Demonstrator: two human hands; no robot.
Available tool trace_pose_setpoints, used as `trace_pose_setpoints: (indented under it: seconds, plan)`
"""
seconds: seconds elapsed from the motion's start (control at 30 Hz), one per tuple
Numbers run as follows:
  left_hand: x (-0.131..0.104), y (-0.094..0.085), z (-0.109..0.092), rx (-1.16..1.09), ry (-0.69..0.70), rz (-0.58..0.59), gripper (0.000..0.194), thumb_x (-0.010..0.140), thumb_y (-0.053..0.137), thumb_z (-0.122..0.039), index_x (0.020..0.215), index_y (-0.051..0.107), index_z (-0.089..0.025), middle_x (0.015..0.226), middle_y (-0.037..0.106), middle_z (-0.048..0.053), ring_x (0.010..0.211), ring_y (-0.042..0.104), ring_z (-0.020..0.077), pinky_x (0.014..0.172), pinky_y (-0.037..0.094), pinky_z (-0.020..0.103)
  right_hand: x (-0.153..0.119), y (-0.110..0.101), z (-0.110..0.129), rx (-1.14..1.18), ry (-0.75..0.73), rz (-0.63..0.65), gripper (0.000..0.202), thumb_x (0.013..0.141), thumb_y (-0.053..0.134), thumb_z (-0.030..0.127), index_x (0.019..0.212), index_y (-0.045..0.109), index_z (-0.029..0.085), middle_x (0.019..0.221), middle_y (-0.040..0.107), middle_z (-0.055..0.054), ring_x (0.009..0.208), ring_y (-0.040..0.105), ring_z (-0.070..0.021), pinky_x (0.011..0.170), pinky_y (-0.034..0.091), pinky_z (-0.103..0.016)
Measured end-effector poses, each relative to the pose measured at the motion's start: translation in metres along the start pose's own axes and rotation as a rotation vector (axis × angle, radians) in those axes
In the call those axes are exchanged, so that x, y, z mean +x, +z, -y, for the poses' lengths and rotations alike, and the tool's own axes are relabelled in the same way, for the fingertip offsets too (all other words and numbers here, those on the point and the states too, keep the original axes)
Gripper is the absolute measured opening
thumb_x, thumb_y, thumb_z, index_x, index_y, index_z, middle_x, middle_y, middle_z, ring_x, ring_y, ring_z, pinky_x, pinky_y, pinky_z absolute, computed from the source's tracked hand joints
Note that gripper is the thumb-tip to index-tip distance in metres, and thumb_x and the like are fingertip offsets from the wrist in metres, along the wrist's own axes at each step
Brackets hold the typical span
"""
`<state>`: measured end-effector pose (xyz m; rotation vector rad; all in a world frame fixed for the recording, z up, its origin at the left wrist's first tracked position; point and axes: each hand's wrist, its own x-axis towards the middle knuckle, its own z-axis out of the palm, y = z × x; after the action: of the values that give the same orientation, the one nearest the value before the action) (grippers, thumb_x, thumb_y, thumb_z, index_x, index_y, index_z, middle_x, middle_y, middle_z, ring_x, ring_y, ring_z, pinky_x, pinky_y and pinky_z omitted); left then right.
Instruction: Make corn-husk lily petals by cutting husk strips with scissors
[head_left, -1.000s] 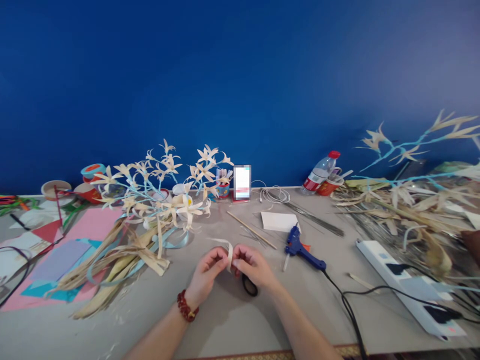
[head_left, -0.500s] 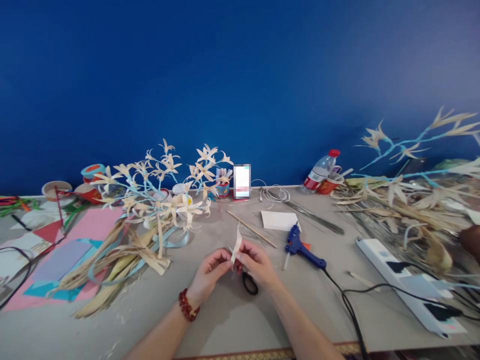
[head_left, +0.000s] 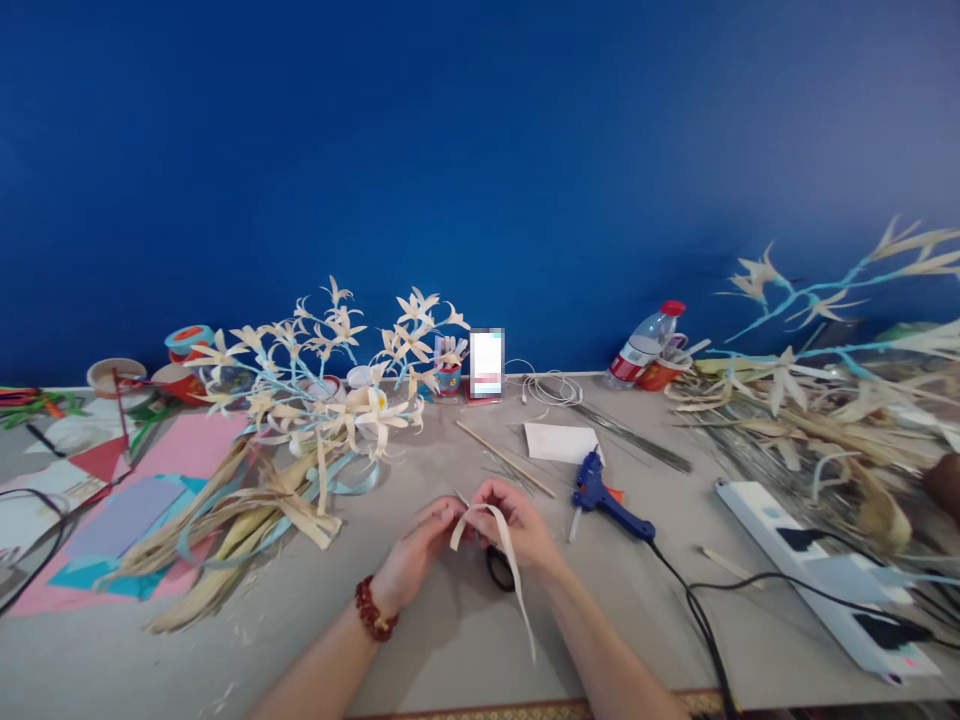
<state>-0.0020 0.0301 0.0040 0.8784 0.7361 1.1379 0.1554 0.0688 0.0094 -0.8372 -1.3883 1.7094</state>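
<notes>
A pale, narrow strip of dried husk [head_left: 514,570] is pinched in the fingers of my right hand [head_left: 517,515]. It arches over the fingertips, with one short end drooping at the left and the long end hanging down toward the table's front. My left hand [head_left: 416,550], a red bead bracelet at its wrist, is closed right beside the strip. A thin tip pokes up at its fingertips, but whatever the fingers grip is hidden. Partly under my hands lies a pair of scissors with a black handle [head_left: 500,570]; the blades cannot be seen clearly.
A blue glue gun [head_left: 611,502] lies to the right, its cord running past a white power strip [head_left: 817,580]. A thin stick [head_left: 506,458] and white card [head_left: 561,441] lie ahead. Husk flowers [head_left: 341,330] and loose husks [head_left: 225,540] occupy the left; a bottle [head_left: 645,345] leans against the wall.
The husk strip stood upright between both hands' fingers; now it bends over my right fingertips and its long end hangs toward me. My left fingers have come off the strip.
</notes>
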Motion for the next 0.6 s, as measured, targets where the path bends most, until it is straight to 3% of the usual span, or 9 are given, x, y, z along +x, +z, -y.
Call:
trace_pose_setpoints:
  seconds: [0.17,0.4,0.6]
  plan:
    - [0.001,-0.007,0.005,0.367,0.169,-0.092,0.016,0.084,0.059,-0.029,0.077,0.062,-0.015,0.072,0.054,0.001,0.071,0.049,0.0136,0.067,0.039,0.023,0.0,-0.001,0.004,-0.288,-0.087,-0.029,0.023,0.08,0.065,0.04,0.075,0.058,0.018,0.065,0.059,0.001,0.056,0.05,-0.0107,0.051,0.038,-0.02]
    - [0.002,-0.01,0.008,0.7,0.341,-0.231,0.008,0.083,0.054,-0.018,0.08,0.061,-0.017,0.076,0.059,0.002,0.074,0.055,0.0154,0.069,0.043,0.025,0.0,0.001,0.001,-0.565,-0.171,-0.056,0.014,0.084,0.058,0.029,0.076,0.06,0.018,0.064,0.056,0.001,0.058,0.05,-0.0113,0.05,0.034,-0.019]
    - [-0.001,-0.006,0.003,0.821,0.43,-0.297,0.007,0.081,0.054,-0.015,0.075,0.058,-0.017,0.076,0.059,0.002,0.074,0.056,0.0157,0.071,0.044,0.026,-0.001,0.003,0.002,-0.657,-0.251,-0.062,0.012,0.085,0.055,0.025,0.075,0.057,0.018,0.063,0.055,0.002,0.056,0.05,-0.0106,0.05,0.033,-0.019]
